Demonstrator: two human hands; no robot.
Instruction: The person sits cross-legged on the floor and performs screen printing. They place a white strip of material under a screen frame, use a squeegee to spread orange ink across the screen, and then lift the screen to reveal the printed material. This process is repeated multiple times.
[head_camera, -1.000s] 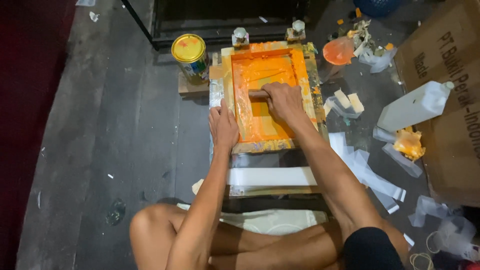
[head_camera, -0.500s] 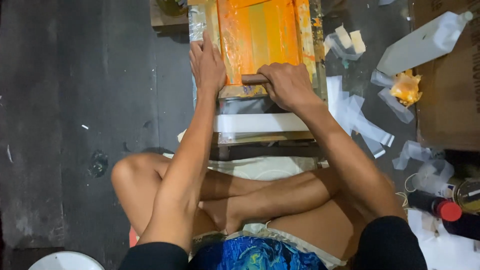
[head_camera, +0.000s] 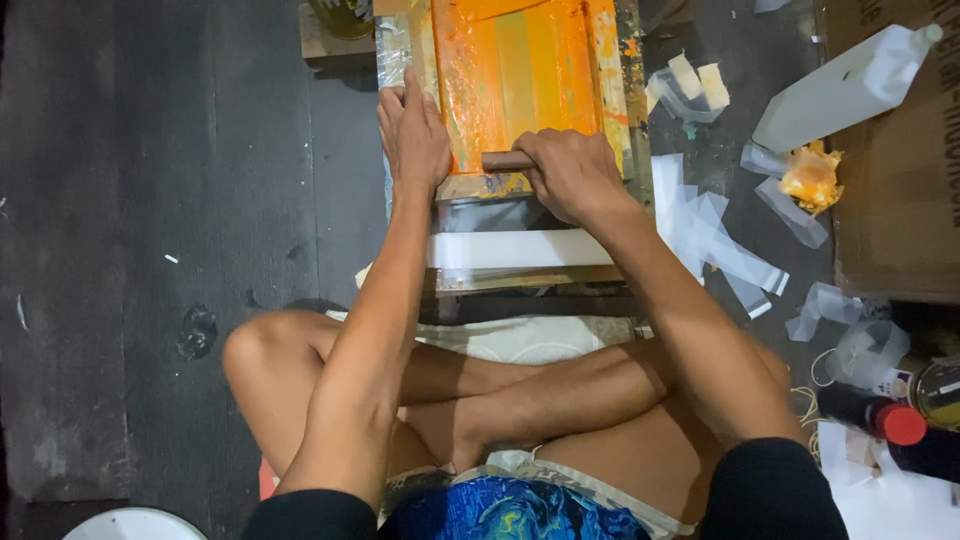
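A wooden screen-printing frame (head_camera: 430, 60) covered in orange ink lies on a low stand in front of my crossed legs. My right hand (head_camera: 570, 172) is closed around the brown wooden handle of a squeegee (head_camera: 505, 160) at the near end of the orange mesh (head_camera: 520, 70). Flat on the frame's left rail rests my left hand (head_camera: 412, 130), fingers pointing away from me. A white strip (head_camera: 500, 248) lies across the stand just below the frame.
A white plastic jug (head_camera: 840, 90) lies at the upper right beside a cardboard box (head_camera: 900, 200). Cut pieces of clear tape (head_camera: 720, 240) and an orange-stained rag (head_camera: 810, 175) litter the dark floor. Bottles with a red cap (head_camera: 895, 420) stand at the right edge.
The view has dropped toward my lap, so the frame sits higher in the picture. My right hand has drawn the squeegee from the middle of the mesh to its near end.
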